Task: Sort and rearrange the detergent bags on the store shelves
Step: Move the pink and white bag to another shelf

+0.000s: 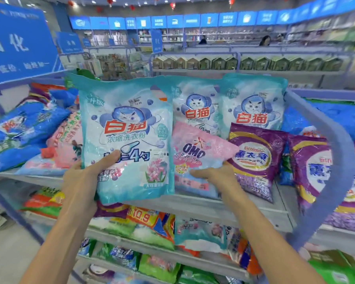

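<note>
Fingers (pixel 108 159) of left hand (pixel 80 181) clamped on teal bag (pixel 129 130), those of right hand (pixel 215 175) round pink bag (pixel 201 148)

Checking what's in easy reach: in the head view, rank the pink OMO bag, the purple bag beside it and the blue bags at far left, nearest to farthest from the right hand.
1. pink OMO bag: gripped by the right hand, mid-shelf.
2. purple bag: just right of it.
3. blue bags: far left end of the shelf.
</note>
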{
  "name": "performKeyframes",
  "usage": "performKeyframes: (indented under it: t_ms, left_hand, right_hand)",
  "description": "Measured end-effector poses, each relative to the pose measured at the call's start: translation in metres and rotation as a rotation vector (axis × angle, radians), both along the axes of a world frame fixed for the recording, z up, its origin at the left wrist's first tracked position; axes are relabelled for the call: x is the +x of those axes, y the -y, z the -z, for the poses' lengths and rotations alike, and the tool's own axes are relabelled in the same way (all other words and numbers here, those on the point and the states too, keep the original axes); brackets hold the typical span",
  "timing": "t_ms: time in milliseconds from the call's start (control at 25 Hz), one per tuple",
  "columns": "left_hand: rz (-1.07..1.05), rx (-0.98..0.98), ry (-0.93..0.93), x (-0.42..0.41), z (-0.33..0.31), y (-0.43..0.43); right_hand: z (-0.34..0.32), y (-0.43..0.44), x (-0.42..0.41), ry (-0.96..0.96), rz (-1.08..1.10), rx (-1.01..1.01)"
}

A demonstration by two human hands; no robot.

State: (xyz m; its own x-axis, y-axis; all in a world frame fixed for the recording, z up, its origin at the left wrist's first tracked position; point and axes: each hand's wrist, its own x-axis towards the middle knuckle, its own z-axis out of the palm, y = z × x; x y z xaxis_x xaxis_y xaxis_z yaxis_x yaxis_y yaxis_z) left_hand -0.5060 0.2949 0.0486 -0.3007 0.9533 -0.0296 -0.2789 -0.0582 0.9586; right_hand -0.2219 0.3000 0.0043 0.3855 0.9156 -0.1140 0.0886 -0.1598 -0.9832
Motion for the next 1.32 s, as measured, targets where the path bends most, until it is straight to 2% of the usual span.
performKeyframes:
  t_ms: [120, 200, 360, 440, 720, 960, 1120, 1320]
  left_hand:
    - [0.047, 0.010, 0.008, -0.015, 0.004, -0.010]
    - [0.075, 0.033, 0.009, -0.019, 0.005, -0.012]
    - [0.108, 0.025, -0.002, -0.023, 0.007, -0.016]
    - [0.122, 0.027, -0.006, -0.018, 0.007, -0.019]
    - [0.293, 0.016, 0.073, 0.058, 0.004, -0.054]
    - [0.470, -0.099, 0.118, 0.138, 0.028, -0.121]
    - [0.420, -0.103, 0.108, 0.159, 0.058, -0.156]
    - [0.352, -0.005, 0.084, 0.163, 0.064, -0.165]
  right_hand:
    - [-0.013, 0.003, -0.003, -0.293, 0.031, -0.052]
    - [-0.024, 0.009, -0.009, -0.357, 0.007, -0.049]
    - [-0.046, 0.041, -0.004, -0.055, 0.071, 0.118]
    - [-0.053, 0.067, 0.008, 0.009, 0.104, 0.190]
    - [-0.066, 0.164, 0.031, -0.041, 0.222, 0.242]
    - [-0.060, 0.187, 0.043, -0.107, 0.287, 0.231]
    - [-0.046, 0.189, 0.049, -0.127, 0.314, 0.168]
    - [-0.042, 0.186, 0.044, -0.157, 0.254, 0.156]
